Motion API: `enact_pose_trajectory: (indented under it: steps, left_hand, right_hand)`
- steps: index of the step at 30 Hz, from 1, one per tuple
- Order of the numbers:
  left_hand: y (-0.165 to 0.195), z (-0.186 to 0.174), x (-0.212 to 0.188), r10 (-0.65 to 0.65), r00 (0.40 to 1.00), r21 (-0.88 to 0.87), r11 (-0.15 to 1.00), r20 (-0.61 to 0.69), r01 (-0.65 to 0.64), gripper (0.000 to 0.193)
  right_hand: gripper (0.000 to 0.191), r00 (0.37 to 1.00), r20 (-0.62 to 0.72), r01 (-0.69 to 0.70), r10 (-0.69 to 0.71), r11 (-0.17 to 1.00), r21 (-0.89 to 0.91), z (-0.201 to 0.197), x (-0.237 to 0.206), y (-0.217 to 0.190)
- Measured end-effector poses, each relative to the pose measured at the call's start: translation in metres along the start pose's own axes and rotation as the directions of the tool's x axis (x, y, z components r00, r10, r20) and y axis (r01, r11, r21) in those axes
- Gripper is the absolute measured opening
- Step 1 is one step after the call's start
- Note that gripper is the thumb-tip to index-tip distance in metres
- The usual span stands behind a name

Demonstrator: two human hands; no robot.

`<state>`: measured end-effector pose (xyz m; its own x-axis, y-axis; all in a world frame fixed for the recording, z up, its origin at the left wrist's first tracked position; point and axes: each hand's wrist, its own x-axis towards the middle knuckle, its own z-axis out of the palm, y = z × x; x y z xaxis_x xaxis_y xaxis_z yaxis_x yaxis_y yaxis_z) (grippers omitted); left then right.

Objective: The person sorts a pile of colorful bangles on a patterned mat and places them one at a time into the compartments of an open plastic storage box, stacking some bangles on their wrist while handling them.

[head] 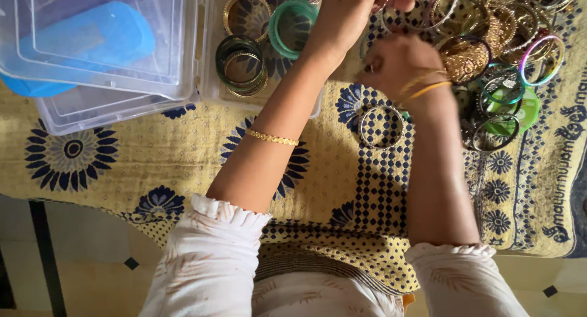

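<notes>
Fingers of left hand pinching bangle far, right hand grip unclear, bangle pile right, clear tray left.

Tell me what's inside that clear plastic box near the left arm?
The clear plastic box holds a dark green bangle stack, a gold-rimmed bangle and a light green bangle. The left hand covers the box's right part.

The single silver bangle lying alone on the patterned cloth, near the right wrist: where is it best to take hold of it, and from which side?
The silver bangle lies flat on the cloth, apart from the pile of bangles. Probably best is a pinch on its near rim, one finger inside the ring and the thumb outside, coming from above on the person's side. That part is bare, while the right hand hovers by the far rim.
</notes>
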<state>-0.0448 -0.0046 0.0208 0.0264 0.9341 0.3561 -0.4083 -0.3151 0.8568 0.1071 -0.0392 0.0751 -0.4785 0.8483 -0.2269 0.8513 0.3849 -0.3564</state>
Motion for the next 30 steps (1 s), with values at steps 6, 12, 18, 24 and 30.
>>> enact_pose_trajectory:
  steps: [6,12,18,24,30]
  left_hand:
    - [-0.004,-0.002,-0.001,0.000,0.999,0.014,1.000,-0.051,0.001,0.043]
    - [-0.006,-0.006,-0.003,0.061,0.998,0.045,0.997,-0.004,-0.061,0.046]
    - [-0.012,0.007,-0.002,-0.099,0.994,0.440,0.892,-0.044,0.108,0.035]
    - [-0.006,0.000,0.001,-0.123,0.992,0.231,0.965,-0.013,0.123,0.032]
    - [-0.010,-0.001,-0.001,0.009,1.000,-0.050,0.999,0.016,-0.008,0.025]
  right_hand:
    - [0.012,0.992,-0.120,0.057,-0.028,0.967,0.249,-0.007,-0.005,0.026]
    - [0.005,0.921,-0.230,0.052,0.314,0.486,0.872,-0.052,-0.027,0.045]
    - [0.017,0.863,-0.504,0.460,-0.029,0.455,0.763,-0.035,-0.009,0.025]
    - [0.008,0.853,-0.507,0.334,0.124,0.618,0.712,-0.023,-0.009,0.043]
    - [0.019,0.940,-0.339,-0.023,-0.024,0.991,-0.134,-0.008,-0.007,0.049]
